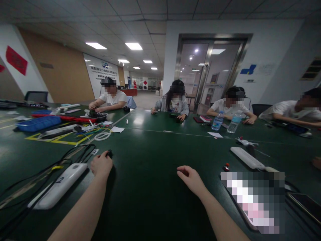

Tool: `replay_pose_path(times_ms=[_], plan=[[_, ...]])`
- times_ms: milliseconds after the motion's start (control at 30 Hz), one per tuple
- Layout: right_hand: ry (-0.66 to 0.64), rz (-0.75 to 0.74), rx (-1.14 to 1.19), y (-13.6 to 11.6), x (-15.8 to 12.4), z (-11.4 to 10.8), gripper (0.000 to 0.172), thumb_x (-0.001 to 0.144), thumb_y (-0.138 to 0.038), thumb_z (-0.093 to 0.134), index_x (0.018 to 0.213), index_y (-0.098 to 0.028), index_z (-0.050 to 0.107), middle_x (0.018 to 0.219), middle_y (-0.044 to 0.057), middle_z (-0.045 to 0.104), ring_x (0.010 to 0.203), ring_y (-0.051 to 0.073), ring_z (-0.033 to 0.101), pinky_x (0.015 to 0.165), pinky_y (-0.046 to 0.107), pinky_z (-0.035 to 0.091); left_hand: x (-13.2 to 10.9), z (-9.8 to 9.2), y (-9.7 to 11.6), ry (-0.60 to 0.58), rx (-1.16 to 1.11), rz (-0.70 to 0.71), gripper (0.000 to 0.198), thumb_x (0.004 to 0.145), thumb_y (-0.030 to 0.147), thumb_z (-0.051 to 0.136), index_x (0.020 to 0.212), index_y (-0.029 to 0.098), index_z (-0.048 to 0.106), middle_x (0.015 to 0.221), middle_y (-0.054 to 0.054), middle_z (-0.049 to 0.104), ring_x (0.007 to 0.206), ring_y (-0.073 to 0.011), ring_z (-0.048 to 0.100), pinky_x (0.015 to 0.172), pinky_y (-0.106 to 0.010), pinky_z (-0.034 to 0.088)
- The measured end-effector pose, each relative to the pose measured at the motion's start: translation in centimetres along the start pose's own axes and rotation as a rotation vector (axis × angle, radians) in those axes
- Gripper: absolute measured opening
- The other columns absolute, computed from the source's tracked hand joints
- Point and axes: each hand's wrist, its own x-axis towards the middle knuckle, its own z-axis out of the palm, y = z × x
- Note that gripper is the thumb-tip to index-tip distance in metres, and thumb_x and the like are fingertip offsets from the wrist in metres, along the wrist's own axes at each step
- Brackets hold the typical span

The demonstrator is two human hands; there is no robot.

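Note:
My left hand [102,164] is low over the dark green table [147,190], its fingers closed on a small black object [109,153] whose kind I cannot make out. A white power bank-like case [61,187] marked "2" lies left of that wrist, among black cables [47,174]. My right hand [192,180] rests on the table with curved fingers; a gap shows between thumb and forefinger, with nothing in it. To the right of it lies a phone-like slab [240,207], mostly blurred out, with a small red-topped item [226,166] at its upper corner.
A blue tray [38,123], coloured wires and a white cable coil [102,136] lie at the left. At the right are a white power strip-like bar [247,158], a dark phone [307,204] and water bottles [235,122]. Several people sit across the table.

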Motion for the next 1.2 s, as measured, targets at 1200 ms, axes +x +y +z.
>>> replay_pose_path(times_ms=[1200], plan=[[-0.035, -0.005, 0.031, 0.22, 0.17, 0.00, 0.027, 0.082, -0.031, 0.053, 0.106, -0.023, 0.061, 0.103, 0.003, 0.061, 0.095, 0.017, 0.058, 0.084, 0.033, 0.045, 0.07, -0.54, 0.16, -0.075, 0.034, 0.008, 0.040, 0.083, 0.035, 0.038, 0.117, 0.027, 0.058, 0.115, -0.014, 0.054, 0.104, -0.0319, 0.053, 0.080, -0.042, 0.043]])
